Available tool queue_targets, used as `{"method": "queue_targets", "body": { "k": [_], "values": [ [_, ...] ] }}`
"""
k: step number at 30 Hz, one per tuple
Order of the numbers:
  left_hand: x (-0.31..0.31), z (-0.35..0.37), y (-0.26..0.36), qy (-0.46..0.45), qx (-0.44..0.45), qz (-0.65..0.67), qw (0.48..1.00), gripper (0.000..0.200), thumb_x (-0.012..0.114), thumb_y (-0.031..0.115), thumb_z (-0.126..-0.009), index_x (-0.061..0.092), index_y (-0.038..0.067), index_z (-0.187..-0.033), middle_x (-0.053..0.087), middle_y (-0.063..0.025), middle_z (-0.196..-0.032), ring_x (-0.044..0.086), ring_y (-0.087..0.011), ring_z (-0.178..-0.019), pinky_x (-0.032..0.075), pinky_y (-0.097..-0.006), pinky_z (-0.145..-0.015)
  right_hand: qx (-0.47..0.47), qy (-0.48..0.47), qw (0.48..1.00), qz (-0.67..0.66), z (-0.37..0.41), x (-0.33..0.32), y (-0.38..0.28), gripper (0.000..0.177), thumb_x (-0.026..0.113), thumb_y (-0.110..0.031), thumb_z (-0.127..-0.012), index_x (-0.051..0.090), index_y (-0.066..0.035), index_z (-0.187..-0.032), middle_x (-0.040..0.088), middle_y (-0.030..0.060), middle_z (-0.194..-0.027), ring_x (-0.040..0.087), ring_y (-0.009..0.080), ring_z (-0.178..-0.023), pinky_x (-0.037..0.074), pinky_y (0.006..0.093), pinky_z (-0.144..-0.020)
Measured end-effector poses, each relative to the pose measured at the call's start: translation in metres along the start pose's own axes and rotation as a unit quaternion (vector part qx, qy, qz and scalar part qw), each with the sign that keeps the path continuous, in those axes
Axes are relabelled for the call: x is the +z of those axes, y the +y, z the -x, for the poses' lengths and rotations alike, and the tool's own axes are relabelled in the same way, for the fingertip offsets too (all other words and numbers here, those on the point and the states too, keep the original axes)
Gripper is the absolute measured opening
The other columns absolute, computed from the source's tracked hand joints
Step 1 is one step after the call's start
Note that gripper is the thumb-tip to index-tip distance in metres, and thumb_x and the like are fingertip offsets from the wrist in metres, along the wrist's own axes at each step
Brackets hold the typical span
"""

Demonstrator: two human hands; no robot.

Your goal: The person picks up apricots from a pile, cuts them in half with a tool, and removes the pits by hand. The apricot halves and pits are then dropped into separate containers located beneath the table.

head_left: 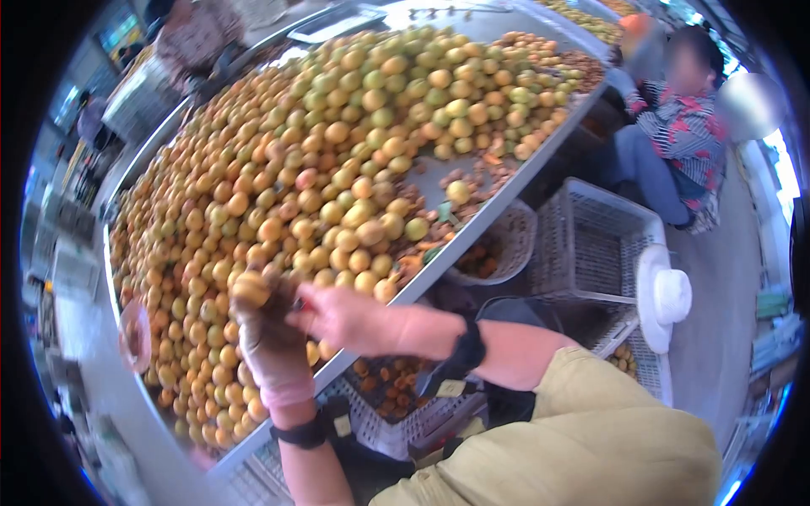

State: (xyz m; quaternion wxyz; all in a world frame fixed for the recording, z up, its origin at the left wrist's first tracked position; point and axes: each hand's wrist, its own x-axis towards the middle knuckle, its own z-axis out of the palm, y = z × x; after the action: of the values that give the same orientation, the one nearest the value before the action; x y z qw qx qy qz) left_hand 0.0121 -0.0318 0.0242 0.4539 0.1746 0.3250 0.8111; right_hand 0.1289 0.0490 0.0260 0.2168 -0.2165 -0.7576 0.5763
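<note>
My left hand (272, 337), in a stained glove, is closed around a yellow-orange apricot (251, 289) above the near edge of the fruit heap. Close beside it, my right hand (342, 319) is bare and blurred, its fingers closed on a small tool (301, 304) of which only a red and dark bit shows. Its blade or tip, if any, is hidden. Under both hands spreads a big heap of apricots (278, 185), yellow to greenish, on a metal-rimmed table (472, 244).
Below the rim, a crate holds orange fruit halves (392, 384). To the right are a round basket (516, 244), a grey plastic crate (607, 232) and a white hat (666, 295). A pink dish (134, 336) sits at the left edge. Other people (679, 126) sit around the table.
</note>
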Motion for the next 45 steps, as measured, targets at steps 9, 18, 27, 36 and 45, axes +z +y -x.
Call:
{"method": "queue_targets", "body": {
  "k": [9, 18, 27, 36, 45],
  "values": [
    [0.025, 0.002, 0.016, -0.041, 0.022, -0.326, 0.944, 0.070, 0.058, 0.054, -0.091, 0.045, -0.004, -0.128, 0.053, -0.0096, -0.110, 0.054, -0.0198, -0.105, 0.045, -0.0335, -0.095, 0.067, -0.127, 0.989, 0.038, 0.013, -0.062, -0.031, 0.037, 0.052, -0.031, -0.098, 0.058, 0.005, -0.099, 0.066, 0.0252, -0.087, 0.064, 0.0393, -0.088, 0.048, 0.0444, -0.079],
    [0.028, 0.003, -0.016, -0.012, -0.014, -0.190, 0.982, 0.071, 0.064, 0.051, -0.088, 0.044, 0.000, -0.134, 0.054, -0.0111, -0.116, 0.054, -0.0213, -0.107, 0.044, -0.0347, -0.096, 0.081, -0.069, 0.994, 0.009, 0.029, -0.057, -0.022, 0.036, 0.052, -0.030, -0.098, 0.056, 0.006, -0.099, 0.066, 0.0224, -0.087, 0.065, 0.0366, -0.086, 0.049, 0.0413, -0.077],
    [0.009, -0.005, -0.028, 0.036, -0.071, -0.010, 0.997, 0.053, 0.058, 0.045, -0.094, 0.053, 0.002, -0.126, 0.059, -0.0071, -0.115, 0.056, -0.0188, -0.103, 0.045, -0.0337, -0.094, 0.056, 0.003, 0.996, 0.076, 0.024, -0.021, -0.020, 0.033, 0.053, -0.030, -0.097, 0.051, 0.000, -0.110, 0.066, 0.0230, -0.084, 0.065, 0.0390, -0.081, 0.050, 0.0447, -0.072],
    [0.003, -0.010, 0.010, -0.027, 0.017, -0.273, 0.962, 0.035, 0.066, 0.033, -0.092, 0.057, 0.002, -0.107, 0.060, -0.0064, -0.100, 0.058, -0.0149, -0.090, 0.049, -0.0275, -0.081, 0.024, -0.038, 0.999, 0.024, 0.004, -0.015, -0.007, 0.034, 0.053, -0.029, -0.097, 0.052, 0.003, -0.110, 0.066, 0.0233, -0.089, 0.064, 0.0404, -0.086, 0.050, 0.0440, -0.075],
    [0.013, -0.006, -0.019, 0.090, -0.054, -0.134, 0.985, 0.052, 0.058, 0.045, -0.095, 0.055, 0.001, -0.122, 0.059, -0.0065, -0.110, 0.054, -0.0165, -0.101, 0.042, -0.0323, -0.095, 0.059, 0.052, 0.995, 0.062, -0.001, 0.004, 0.006, 0.030, 0.055, -0.027, -0.094, 0.049, 0.001, -0.101, 0.066, 0.0240, -0.087, 0.064, 0.0426, -0.087, 0.049, 0.0496, -0.075]
  ]
}}
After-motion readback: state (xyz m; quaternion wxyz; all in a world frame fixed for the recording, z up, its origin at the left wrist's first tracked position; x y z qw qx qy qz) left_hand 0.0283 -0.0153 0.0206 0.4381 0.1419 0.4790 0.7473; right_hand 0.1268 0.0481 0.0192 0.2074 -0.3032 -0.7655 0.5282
